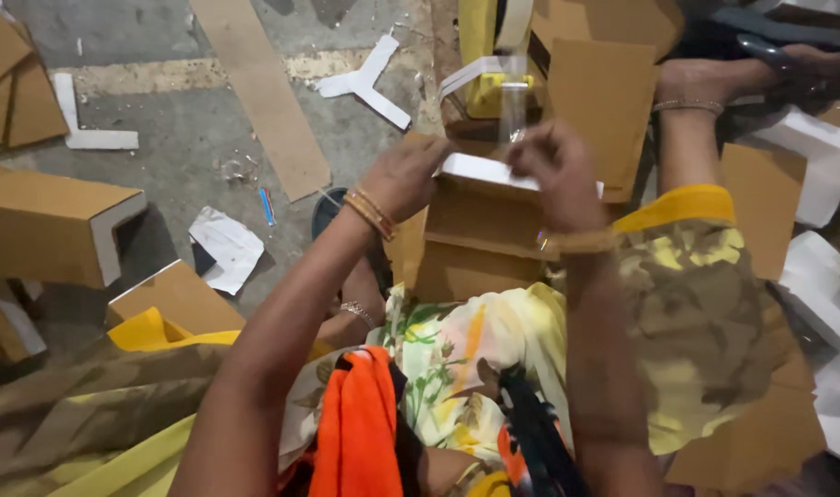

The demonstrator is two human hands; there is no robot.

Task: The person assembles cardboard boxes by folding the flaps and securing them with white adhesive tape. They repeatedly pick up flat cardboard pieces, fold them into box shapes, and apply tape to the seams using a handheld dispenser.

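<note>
Your left hand (403, 175) and right hand (553, 170) meet over a brown cardboard box (470, 244) that sits between your knees on the floor (176, 129). The fingers of both hands are curled together on a white strip (480, 171) laid along the box's top edge; your left hand pinches its near end, your right hand presses on it further along, and the strip's far end pokes out beyond your right fingers. A stretch of clear tape (514, 101) rises upright just above your right fingers, toward a yellow tape dispenser (482, 64) beyond them. Past your left fingers, well apart, a white Y-shaped offcut (364, 81) lies on the floor, and a long cardboard strip (263, 92) lies further to that side. Below your left wrist a crumpled white paper (225, 247) rests near a blue pen (267, 205).
</note>
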